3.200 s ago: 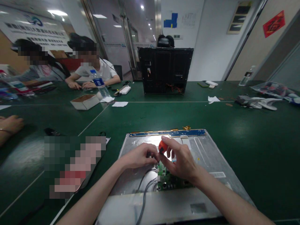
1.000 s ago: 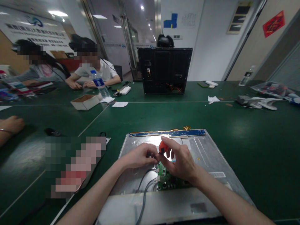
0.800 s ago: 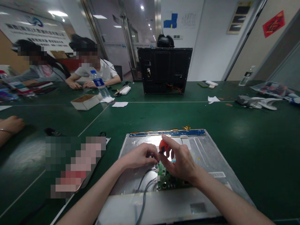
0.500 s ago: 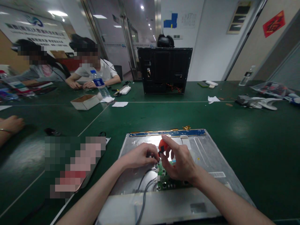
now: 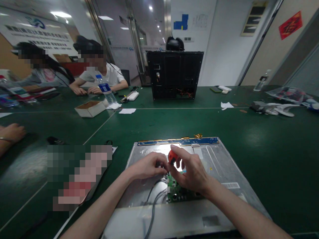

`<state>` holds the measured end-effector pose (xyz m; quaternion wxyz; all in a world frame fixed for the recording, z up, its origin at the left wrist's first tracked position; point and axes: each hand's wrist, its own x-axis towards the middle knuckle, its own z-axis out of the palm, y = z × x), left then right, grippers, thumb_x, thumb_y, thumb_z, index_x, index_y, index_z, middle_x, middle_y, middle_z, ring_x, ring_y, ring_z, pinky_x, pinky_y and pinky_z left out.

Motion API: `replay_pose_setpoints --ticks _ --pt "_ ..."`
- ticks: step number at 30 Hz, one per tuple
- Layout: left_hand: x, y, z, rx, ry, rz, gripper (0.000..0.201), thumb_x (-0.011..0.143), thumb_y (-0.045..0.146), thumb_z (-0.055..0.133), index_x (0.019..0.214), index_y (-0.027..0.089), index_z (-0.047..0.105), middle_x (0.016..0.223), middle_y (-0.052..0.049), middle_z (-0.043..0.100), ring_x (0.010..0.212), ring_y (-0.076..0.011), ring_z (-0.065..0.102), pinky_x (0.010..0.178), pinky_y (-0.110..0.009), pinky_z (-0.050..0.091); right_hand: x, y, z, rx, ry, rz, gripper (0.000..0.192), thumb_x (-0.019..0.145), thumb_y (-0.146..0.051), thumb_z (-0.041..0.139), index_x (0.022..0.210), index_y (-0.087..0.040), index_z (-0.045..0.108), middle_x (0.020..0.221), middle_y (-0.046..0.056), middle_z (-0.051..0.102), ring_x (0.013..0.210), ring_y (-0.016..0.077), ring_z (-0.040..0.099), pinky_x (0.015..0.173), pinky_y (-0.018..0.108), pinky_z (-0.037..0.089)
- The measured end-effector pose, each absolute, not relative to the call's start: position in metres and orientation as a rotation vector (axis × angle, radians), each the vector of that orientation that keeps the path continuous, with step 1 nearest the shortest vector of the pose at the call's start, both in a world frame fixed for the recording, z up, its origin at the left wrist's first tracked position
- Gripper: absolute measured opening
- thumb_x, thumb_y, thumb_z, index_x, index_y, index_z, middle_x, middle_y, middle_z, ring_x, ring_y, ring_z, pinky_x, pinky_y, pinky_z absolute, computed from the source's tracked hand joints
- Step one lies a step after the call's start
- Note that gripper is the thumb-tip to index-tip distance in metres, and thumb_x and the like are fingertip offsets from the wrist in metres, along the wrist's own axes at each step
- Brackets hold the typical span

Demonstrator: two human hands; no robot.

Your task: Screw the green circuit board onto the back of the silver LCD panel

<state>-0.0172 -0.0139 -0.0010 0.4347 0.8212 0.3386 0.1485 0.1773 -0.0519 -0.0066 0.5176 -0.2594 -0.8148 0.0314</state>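
My right hand (image 5: 190, 167) holds a red and black screwdriver (image 5: 171, 156) by its stubby handle, tip pointing down at the upper left corner of a green circuit board (image 5: 174, 192). Beside the tip, the thumb and fingers of my left hand (image 5: 152, 165) are pinched together; what they hold is too small to make out. The board lies on the metal back of a display panel (image 5: 211, 179), flat on the table before me. Grey cables (image 5: 153, 209) run from the board's left side toward me. A blue circuit strip (image 5: 178, 142) lines the panel's far edge.
On the green table (image 5: 274, 159) stand a black monitor housing (image 5: 175, 74), an open white box (image 5: 91, 109) and a water bottle (image 5: 106, 89). A blurred-out flat item lies left of the panel. Two people sit across at the left; another person's hand (image 5: 12, 135) rests at the left edge.
The screwdriver handle has turned slightly in my right hand's fingers, which have shifted a little to the left. My left hand stays pinched at the same spot.
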Motion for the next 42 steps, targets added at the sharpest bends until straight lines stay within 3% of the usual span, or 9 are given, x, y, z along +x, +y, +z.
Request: replay_pose_setpoints --ticks 7,17,29,36,42 --pt "-0.0165 -0.0122 0.0006 2.057 0.849 0.334 0.008 0.075 0.015 0.063 0.068 0.016 0.068 0.068 0.001 0.060 0.069 -0.0150 0.053 0.064 -0.024 0.040 0.1775 -0.0530 -0.0072 -0.602 -1.957 0.081 0.058 0.091 -0.014 0.048 0.145 -0.015 0.028 0.086 0.005 0.066 0.054 0.0122 0.056 0.044 0.024 0.048" --pt "-0.0168 -0.0126 -0.0014 2.039 0.834 0.369 0.005 0.074 0.015 0.064 0.078 0.015 0.068 0.074 0.000 0.063 0.071 -0.0157 0.054 0.067 -0.025 0.042 0.1778 -0.0508 -0.0068 -0.600 -1.965 0.095 0.056 0.094 -0.018 0.052 0.144 -0.024 0.029 0.085 0.001 0.063 0.057 0.0112 0.053 0.044 0.021 0.043" --pt "-0.0163 -0.0111 0.0012 2.072 0.827 0.340 0.009 0.074 0.014 0.064 0.065 0.016 0.065 0.071 0.001 0.061 0.075 -0.0173 0.056 0.071 -0.026 0.041 0.1769 -0.0530 -0.0056 -0.585 -1.959 0.103 0.059 0.091 -0.013 0.047 0.146 -0.017 0.027 0.087 0.005 0.066 0.056 0.0119 0.055 0.043 0.022 0.045" --pt "-0.0167 -0.0109 -0.0004 2.057 0.831 0.361 0.006 0.074 0.015 0.065 0.079 0.015 0.068 0.076 0.000 0.064 0.073 -0.0162 0.055 0.069 -0.025 0.042 0.1762 -0.0518 -0.0078 -0.606 -1.964 0.107 0.060 0.092 -0.015 0.051 0.146 -0.021 0.026 0.088 0.004 0.064 0.057 0.0114 0.054 0.043 0.022 0.044" --pt "-0.0177 -0.0131 -0.0019 2.069 0.885 0.361 0.005 0.074 0.017 0.065 0.077 0.014 0.066 0.073 0.001 0.060 0.069 -0.0157 0.053 0.065 -0.025 0.040 0.1767 -0.0517 -0.0059 -0.594 -1.958 0.123 0.057 0.093 -0.018 0.054 0.144 -0.023 0.030 0.086 0.002 0.063 0.056 0.0113 0.053 0.043 0.021 0.043"
